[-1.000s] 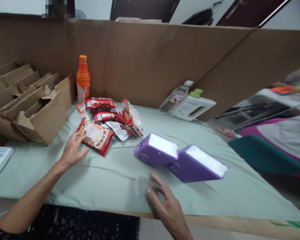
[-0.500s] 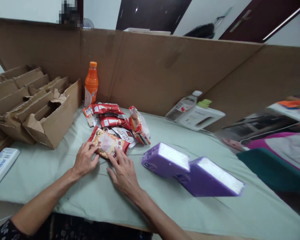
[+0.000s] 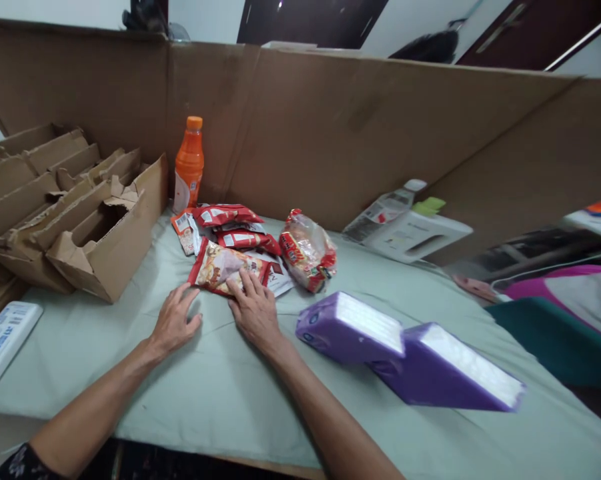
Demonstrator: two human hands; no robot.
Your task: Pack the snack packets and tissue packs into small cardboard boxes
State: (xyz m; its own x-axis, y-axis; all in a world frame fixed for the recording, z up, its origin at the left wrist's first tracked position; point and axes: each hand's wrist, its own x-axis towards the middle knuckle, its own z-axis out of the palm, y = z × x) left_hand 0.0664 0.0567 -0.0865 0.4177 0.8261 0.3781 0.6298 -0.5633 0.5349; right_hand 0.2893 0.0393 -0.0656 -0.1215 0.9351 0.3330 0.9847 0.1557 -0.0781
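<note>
My left hand (image 3: 174,321) lies flat on the green cloth (image 3: 220,393), fingers spread, just below the left end of a red and yellow snack packet (image 3: 219,265). My right hand (image 3: 254,308) rests open with its fingertips on the packet's near edge. Behind the packet lies a heap of red snack packets (image 3: 225,223), with a clear bag of red-wrapped snacks (image 3: 307,252) to their right. Two purple tissue packs (image 3: 405,357) lie side by side to the right of my right arm.
An orange drink bottle (image 3: 189,164) stands against the cardboard wall (image 3: 330,127) at the back. Torn cardboard boxes (image 3: 75,213) fill the left. A white device (image 3: 3,337) lies at the left edge. A clear bottle and white jug (image 3: 405,227) lie at the back right.
My left hand has slid off the snack packet onto the cloth. My right hand stays on the packet. The clear bag of snacks now lies further right and turned.
</note>
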